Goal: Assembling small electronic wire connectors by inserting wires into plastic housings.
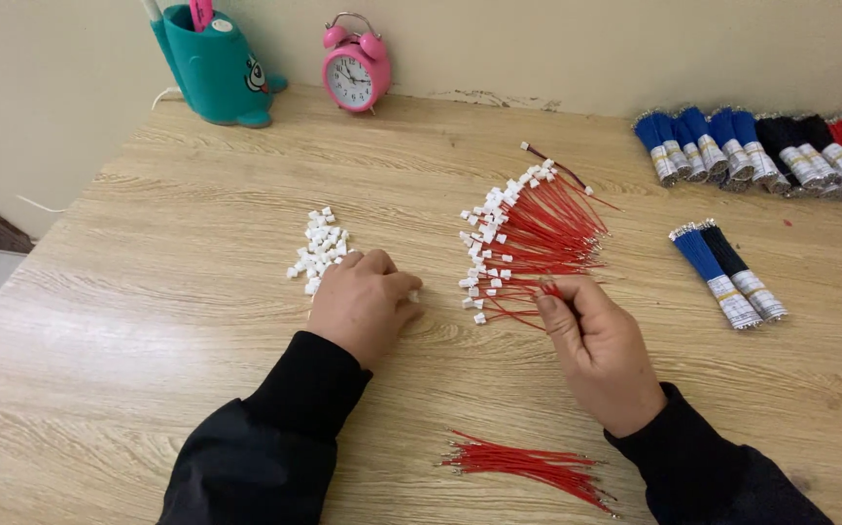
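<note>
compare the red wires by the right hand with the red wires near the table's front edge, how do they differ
The red wires by the right hand carry white connectors and lie fanned in a row; the red wires near the front edge have bare ends and lie as a loose bunch. The right hand touches the first group only. Both are thin, short and red.

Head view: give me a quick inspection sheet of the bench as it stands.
Surface: wooden table, light grain.
Job's things: white connectors in a loose pile; red wires with connectors fanned out; bare red wires near the front edge.
Clutter: teal pen holder, pink alarm clock.
Grippers: left hand beside the pile; right hand pinching a red wire.
Cables: bundled wires along the wall, blue and black pair apart.
Surroundings: beige wall.
</note>
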